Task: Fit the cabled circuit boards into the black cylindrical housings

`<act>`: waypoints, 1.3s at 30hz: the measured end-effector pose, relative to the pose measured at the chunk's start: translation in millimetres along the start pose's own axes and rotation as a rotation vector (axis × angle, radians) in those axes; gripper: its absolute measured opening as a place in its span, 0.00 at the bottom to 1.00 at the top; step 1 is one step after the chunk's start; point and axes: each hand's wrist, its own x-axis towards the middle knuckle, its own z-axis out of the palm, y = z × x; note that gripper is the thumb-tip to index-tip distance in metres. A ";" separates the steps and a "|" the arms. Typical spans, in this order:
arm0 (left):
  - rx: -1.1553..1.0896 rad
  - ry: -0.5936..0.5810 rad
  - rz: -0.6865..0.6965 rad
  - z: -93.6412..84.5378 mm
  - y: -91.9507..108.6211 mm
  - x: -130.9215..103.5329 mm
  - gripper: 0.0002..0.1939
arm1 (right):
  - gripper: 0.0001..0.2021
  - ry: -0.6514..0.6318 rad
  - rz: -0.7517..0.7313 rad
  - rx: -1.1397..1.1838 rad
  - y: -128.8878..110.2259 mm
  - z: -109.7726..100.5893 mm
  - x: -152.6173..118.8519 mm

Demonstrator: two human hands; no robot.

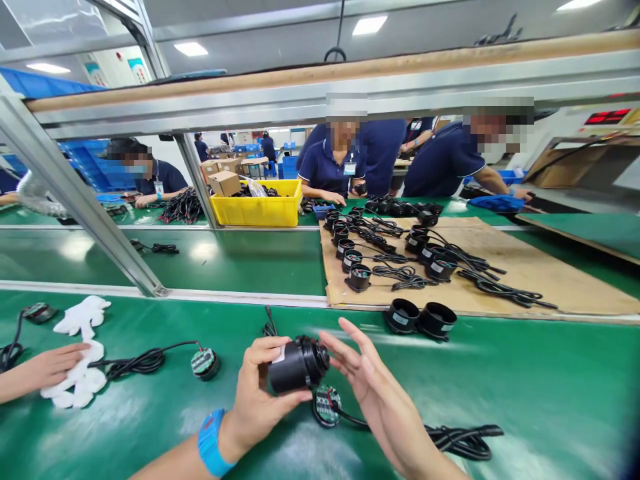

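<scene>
The left hand (257,387) is clamped around a black cylindrical housing (290,370), fingers over its top and thumb beneath, holding it tilted above the green tabletop (540,380). The right hand (383,387) grips nothing; its fingers are extended beside the housing's ringed end, and whether they touch it is hard to tell. Just below the gap between the hands lies a round circuit board (327,403), its wire running under the right hand to a coiled cable (467,438).

Ahead of the right hand, two black cups (403,315) stand near the far edge, where a cardboard sheet (575,283) begins. A broad stretch of green surface gives room to that hand's right. Left of the left hand, another circuit board (205,363) narrows the space, with a co-worker's hand (53,370) on white cloth (90,383) farther out.
</scene>
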 end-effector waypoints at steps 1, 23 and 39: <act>-0.008 0.016 -0.007 0.9 -0.3 -1.2 0.28 | 0.29 -0.020 0.008 0.036 -0.9 1.3 -1.5; 0.017 0.087 0.004 -2.9 -8.0 -3.3 0.28 | 0.26 0.139 -0.139 -0.050 14.7 -11.7 4.2; 0.302 -0.349 -0.051 -6.6 1.9 -2.4 0.39 | 0.16 0.025 -0.259 -0.625 10.0 -2.2 0.7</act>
